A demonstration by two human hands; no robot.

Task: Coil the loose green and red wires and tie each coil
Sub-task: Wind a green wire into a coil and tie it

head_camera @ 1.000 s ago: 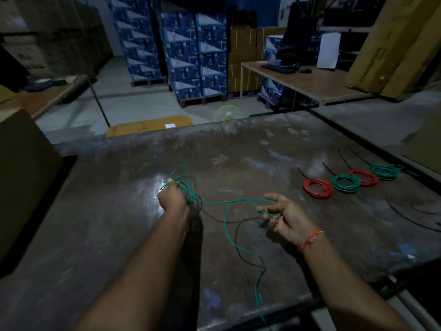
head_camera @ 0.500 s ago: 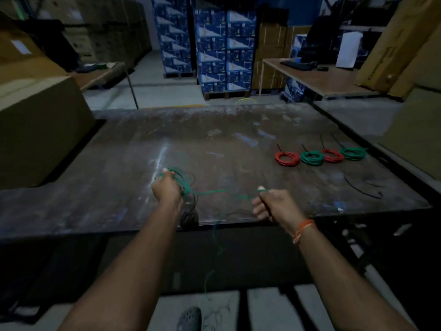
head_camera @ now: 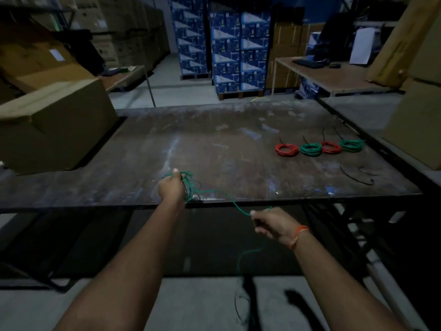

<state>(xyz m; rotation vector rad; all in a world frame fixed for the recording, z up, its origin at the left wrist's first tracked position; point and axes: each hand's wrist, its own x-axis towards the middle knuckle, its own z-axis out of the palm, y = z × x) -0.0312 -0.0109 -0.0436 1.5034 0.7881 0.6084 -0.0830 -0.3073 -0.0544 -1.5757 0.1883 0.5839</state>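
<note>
gripping one green wire (head_camera: pixel 216 192): left hand (head_camera: pixel 172 189), right hand (head_camera: pixel 272 225); four tied coils (head_camera: pixel 319 148) on table (head_camera: pixel 143 163).

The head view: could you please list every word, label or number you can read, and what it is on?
None can be read.
Blue boxes: printing is too blurred to read.
Cardboard boxes at the back left: the marks are too small and dim.
White label on the brown carton: blurred.
White sheet on the far table: no text can be made out.

head-worn view, forward-down — table (head_camera: pixel 214 151) near
</note>
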